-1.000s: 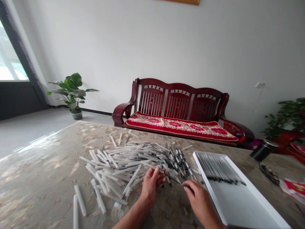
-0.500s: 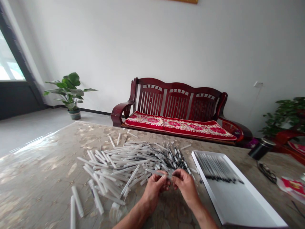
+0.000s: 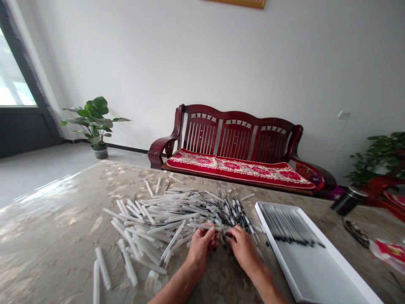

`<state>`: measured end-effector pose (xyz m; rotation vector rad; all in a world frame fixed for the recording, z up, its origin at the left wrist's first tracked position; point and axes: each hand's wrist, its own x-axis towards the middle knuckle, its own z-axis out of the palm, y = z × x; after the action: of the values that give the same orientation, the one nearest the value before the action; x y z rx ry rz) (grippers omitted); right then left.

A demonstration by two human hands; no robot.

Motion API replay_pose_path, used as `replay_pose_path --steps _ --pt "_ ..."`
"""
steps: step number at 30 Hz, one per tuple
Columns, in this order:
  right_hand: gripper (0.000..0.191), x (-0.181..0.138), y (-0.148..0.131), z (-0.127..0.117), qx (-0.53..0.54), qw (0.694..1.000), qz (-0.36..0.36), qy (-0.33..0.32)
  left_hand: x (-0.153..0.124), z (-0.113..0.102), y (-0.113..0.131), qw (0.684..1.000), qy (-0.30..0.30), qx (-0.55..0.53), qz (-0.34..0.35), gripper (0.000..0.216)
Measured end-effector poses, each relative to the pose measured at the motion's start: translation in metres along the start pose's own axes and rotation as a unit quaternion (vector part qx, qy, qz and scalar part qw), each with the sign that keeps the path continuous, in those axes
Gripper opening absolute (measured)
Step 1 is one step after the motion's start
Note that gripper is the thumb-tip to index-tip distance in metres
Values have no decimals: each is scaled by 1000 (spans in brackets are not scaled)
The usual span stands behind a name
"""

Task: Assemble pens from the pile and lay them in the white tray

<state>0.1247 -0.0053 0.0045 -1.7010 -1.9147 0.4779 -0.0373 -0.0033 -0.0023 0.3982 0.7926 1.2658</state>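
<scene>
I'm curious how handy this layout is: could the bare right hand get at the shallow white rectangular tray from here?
Probably yes: the right hand is just left of the open-topped tray, and only patterned brown tabletop and a few small loose pieces seem to lie between.

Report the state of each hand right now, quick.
Left hand: closed, holding a slim, whitish translucent plastic tube.
Right hand: curled; whether it holds anything cannot be told.

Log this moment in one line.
left hand: holds tube | right hand: beside it, grip unclear | pile: left of tray | tray: row of pens
</scene>
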Motion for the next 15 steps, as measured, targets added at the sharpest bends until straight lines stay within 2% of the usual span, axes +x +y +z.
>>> replay_pose_path --steps 8,12,15 --pt "27 -5 -17 2 -139 990 -8 -28 2 -1 -2 1000 1 0 7 49" --pt "26 -6 -19 4 -157 988 -9 -13 2 0 -2 1000 -1 2 9 49" --pt "23 -5 -14 9 -128 992 -7 20 2 -1 -3 1000 3 0 9 51"
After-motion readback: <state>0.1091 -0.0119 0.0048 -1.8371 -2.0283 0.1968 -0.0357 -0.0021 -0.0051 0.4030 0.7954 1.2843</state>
